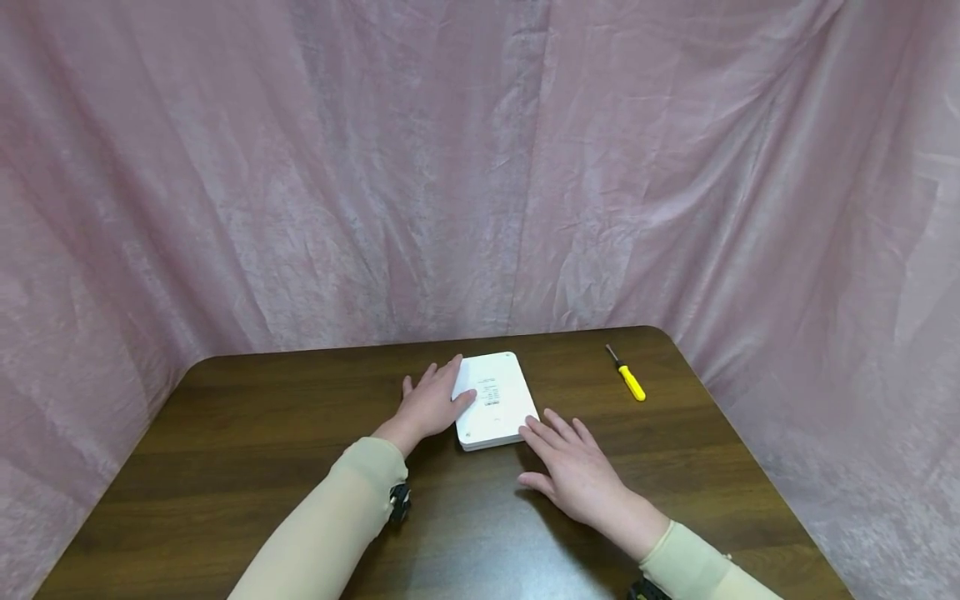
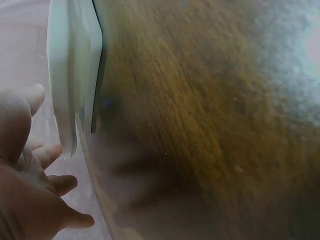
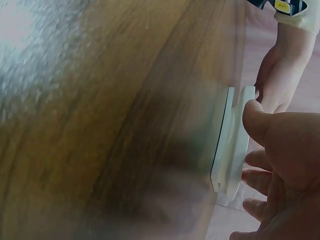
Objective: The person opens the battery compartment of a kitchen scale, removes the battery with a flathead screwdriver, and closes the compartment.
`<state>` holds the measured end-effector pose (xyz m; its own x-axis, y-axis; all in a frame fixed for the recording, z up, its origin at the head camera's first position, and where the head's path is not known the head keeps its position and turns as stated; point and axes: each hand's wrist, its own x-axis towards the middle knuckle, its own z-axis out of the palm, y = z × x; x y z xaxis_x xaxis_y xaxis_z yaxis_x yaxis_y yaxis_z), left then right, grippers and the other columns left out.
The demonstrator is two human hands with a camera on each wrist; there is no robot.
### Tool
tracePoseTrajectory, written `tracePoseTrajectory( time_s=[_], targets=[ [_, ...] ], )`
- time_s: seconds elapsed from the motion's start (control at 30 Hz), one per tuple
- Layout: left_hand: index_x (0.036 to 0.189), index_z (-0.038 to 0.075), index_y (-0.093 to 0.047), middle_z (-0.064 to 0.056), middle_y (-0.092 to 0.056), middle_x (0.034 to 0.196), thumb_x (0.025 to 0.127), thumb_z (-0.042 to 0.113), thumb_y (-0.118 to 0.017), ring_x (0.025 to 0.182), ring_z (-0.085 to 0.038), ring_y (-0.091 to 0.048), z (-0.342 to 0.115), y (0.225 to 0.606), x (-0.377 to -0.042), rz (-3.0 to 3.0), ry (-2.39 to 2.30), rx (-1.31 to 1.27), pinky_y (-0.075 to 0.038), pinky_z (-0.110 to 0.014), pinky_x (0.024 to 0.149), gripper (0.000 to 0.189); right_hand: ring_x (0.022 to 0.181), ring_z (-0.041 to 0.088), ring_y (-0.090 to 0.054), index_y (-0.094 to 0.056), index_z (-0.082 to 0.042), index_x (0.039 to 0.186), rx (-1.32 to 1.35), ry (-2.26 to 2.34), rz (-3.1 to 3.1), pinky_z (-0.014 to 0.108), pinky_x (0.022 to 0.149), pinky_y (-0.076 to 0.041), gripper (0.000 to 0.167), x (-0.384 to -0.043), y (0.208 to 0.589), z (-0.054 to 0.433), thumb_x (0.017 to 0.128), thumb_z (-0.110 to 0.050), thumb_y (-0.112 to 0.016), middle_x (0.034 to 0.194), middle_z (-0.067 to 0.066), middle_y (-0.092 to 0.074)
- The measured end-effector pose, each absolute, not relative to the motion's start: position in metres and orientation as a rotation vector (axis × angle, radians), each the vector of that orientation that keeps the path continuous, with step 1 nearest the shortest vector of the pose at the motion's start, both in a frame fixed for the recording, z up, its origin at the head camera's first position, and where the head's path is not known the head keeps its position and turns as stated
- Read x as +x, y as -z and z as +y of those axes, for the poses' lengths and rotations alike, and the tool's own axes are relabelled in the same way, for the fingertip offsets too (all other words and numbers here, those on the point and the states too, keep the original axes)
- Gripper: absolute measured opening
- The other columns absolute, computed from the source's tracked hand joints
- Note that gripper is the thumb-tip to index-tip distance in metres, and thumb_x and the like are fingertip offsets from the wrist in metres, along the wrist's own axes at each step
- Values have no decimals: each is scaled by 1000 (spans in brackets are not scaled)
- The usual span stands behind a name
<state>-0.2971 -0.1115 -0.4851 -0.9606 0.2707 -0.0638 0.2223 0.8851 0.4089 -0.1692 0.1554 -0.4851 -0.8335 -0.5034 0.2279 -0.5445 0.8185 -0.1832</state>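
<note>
A thin white device [image 1: 498, 407] with rounded corners lies on the table, small printed text and a label on its upper face. In both wrist views its side shows as two pale layers with a groove between. My left hand [image 1: 431, 408] is at its left edge, thumb over the upper face and the other fingers spread. At the near right corner, the fingertips of my right hand [image 1: 577, 471] overlap the device's edge, fingers fairly straight and thumb held apart. The right wrist view shows those fingers [image 3: 257, 180] beside the device's pale edge.
A screwdriver [image 1: 632, 382] with a yellow handle lies on the right of the dark brown wooden table [image 1: 285, 433]. Pink curtains [image 1: 420, 175] hang behind the table's far edge and along its sides. Each wrist wears a dark strapped-on unit [image 1: 400, 503].
</note>
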Motion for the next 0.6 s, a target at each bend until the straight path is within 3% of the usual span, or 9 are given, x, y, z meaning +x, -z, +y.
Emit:
tracePoseTrajectory(
  time_s=[0.6],
  targets=[
    [178, 15, -23, -8, -36, 178, 113, 52, -61, 166, -42, -25, -125, 482, -279, 2929, -624, 401, -10, -81, 124, 84, 159, 44, -39, -57, -3, 160, 740, -348, -2941, 72, 124, -30, 70, -184, 479, 163, 105, -44, -76, 163, 16, -56]
  ],
)
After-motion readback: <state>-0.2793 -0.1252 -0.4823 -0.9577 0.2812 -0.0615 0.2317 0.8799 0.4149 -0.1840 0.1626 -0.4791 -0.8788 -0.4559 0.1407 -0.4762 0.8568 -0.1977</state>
